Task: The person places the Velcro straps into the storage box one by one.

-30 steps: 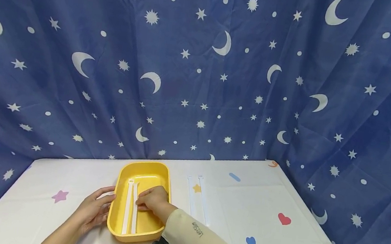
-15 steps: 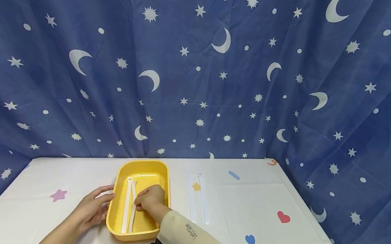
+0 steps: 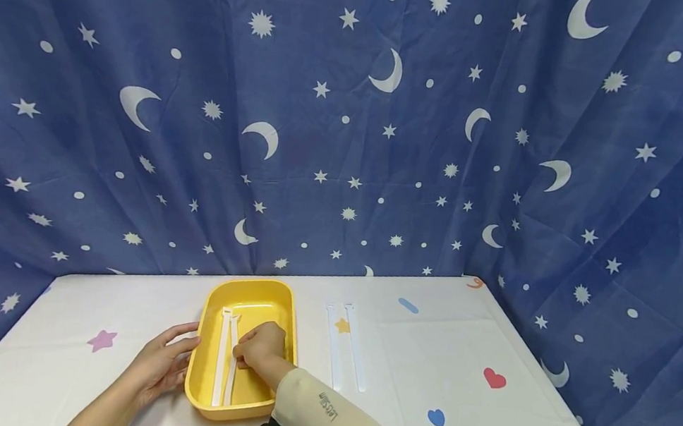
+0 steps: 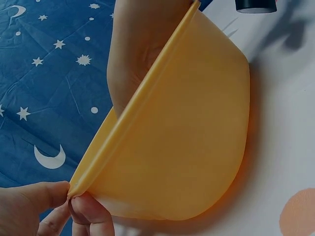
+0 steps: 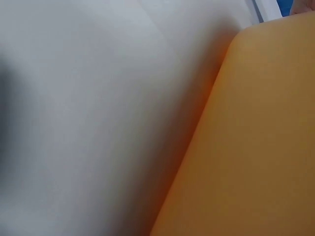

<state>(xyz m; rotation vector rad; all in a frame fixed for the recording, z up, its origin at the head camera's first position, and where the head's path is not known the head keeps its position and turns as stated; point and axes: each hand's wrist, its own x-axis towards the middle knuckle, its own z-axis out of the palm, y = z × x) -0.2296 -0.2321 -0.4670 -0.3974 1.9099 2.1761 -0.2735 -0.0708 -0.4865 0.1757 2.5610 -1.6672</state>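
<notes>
A yellow plastic tray (image 3: pixel 260 393) stands on the table. My left hand (image 3: pixel 159 363) grips its left side; in the left wrist view the thumb and fingers (image 4: pixel 93 209) pinch the tray's rim. Two white straps lie lengthwise inside: a flat left strap (image 3: pixel 221 362) with a slotted head, and a right strap (image 3: pixel 229 385) beside it, slightly bent. My right hand (image 3: pixel 263 347) reaches into the tray over its right side and pinches the right strap near its middle. In the right wrist view only the tray's outer wall (image 5: pixel 261 128) shows; the fingers are hidden there.
Two more white straps, a left one (image 3: pixel 333 347) and a right one (image 3: pixel 355 348), lie side by side on the table right of the tray. The white tablecloth (image 3: pixel 419 365) has printed shapes. A blue star-and-moon curtain (image 3: pixel 351 136) hangs behind and to the right.
The right strap's top end has shifted slightly left, closer to the left strap, with my right hand still on it. The left hand keeps its hold on the tray.
</notes>
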